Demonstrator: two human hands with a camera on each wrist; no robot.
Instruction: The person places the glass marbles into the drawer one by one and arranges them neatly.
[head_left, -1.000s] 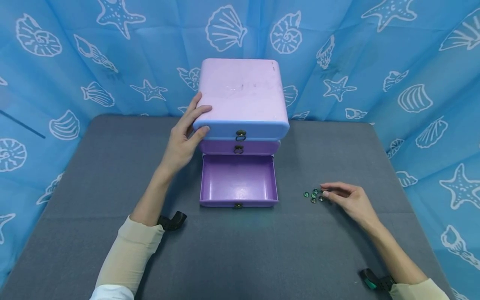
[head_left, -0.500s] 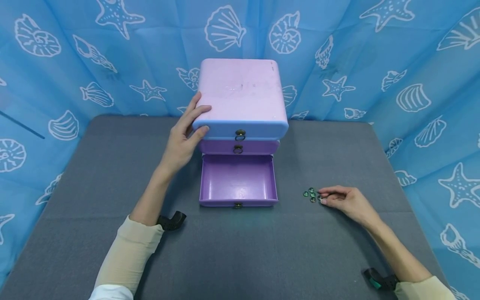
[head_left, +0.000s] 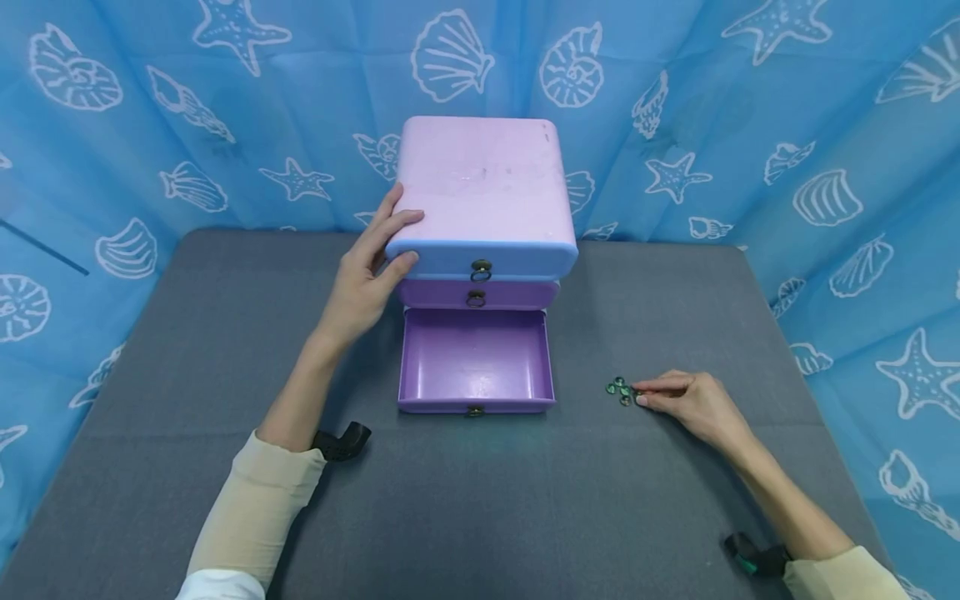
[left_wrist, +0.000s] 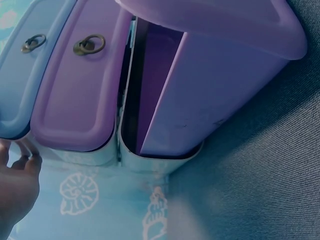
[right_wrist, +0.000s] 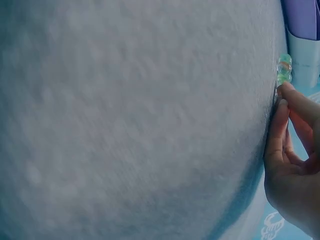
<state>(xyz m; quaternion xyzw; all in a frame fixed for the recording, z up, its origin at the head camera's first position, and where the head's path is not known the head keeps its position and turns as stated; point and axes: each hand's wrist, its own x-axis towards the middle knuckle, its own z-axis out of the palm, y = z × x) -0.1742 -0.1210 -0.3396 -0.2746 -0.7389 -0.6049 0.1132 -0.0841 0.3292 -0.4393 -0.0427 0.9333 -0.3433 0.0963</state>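
My left hand (head_left: 360, 287) rests on the front left corner of a small drawer cabinet (head_left: 483, 179) with a pink top. Its fingers lie fairly straight along the top and side, with the thumb on the blue top drawer (head_left: 442, 262). Below, the purple middle drawer (head_left: 517, 296) is closed, while the purple bottom drawer (head_left: 476, 358) is pulled out with nothing in it. On the table to the right, my right hand (head_left: 697, 408) pinches a glass marble (head_left: 638, 399) between thumb and fingertips. Several green glass marbles (head_left: 620, 382) lie beside the fingertips, also visible as marbles (right_wrist: 284, 67) in the right wrist view.
A grey cloth (head_left: 480, 508) covers the table. Behind it hangs a blue curtain (head_left: 315, 100) with white shells and starfish. Ring pulls (left_wrist: 90, 45) stick out from the drawer fronts. Black wrist devices (head_left: 343, 442) sit at both forearms.
My right hand has shifted slightly left, and its thumb and fingertips have closed on the nearest marble. A few marbles have slid slightly left. My left hand keeps its place on the cabinet.
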